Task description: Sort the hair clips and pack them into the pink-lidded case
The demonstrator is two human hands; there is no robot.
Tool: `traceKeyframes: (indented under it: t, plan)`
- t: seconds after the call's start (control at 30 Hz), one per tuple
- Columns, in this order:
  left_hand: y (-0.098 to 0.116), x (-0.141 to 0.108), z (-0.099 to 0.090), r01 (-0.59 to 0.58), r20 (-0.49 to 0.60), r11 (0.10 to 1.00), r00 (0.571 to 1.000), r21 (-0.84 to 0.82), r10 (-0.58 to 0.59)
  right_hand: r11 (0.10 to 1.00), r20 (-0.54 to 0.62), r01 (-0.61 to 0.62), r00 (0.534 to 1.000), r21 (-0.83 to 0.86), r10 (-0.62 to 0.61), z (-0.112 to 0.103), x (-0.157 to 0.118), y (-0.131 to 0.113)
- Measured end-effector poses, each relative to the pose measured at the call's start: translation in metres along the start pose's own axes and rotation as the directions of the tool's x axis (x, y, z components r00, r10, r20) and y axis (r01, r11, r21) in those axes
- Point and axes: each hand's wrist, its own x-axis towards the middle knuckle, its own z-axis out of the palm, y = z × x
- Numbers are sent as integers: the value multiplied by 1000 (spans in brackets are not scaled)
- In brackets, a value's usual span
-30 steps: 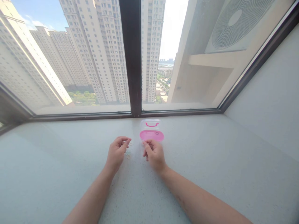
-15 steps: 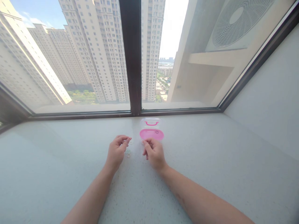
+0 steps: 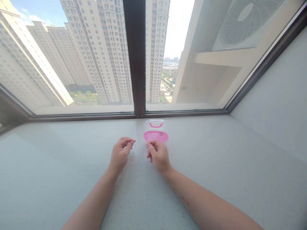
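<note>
My left hand (image 3: 120, 154) is pinched, thumb against fingers, just above the pale sill; whatever is at its fingertips is too small to name. Beside it, to the right, lie a few small pale ring-shaped pieces (image 3: 131, 156), some greenish. Across a narrow gap, my right hand (image 3: 158, 156) also pinches, with its fingertips near the front edge of a pink oval box (image 3: 149, 136); what it holds is too small to make out. Inside that box rests a small dark ring (image 3: 161, 134). Its clear lid (image 3: 146, 123), with a pink handle (image 3: 156, 126), stands open behind.
The speckled pale sill (image 3: 216, 159) stretches wide to both sides. A dark window frame (image 3: 136, 80) borders its back edge, and a white wall (image 3: 273, 95) rises at the right. Tall buildings (image 3: 100, 48) and an air-conditioner unit (image 3: 244, 19) appear outside the glass.
The view has shifted very slightly. Both hands keep their pinches in nearly the same places, and the box and ring pieces stay put.
</note>
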Motion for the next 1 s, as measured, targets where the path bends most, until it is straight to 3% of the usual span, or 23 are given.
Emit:
traceKeyframes:
  t: [1.0]
  plan:
    - [0, -1, 0, -11, 11, 1000, 1000, 20, 11, 999, 19, -33, 999, 10, 33, 0, 0, 0]
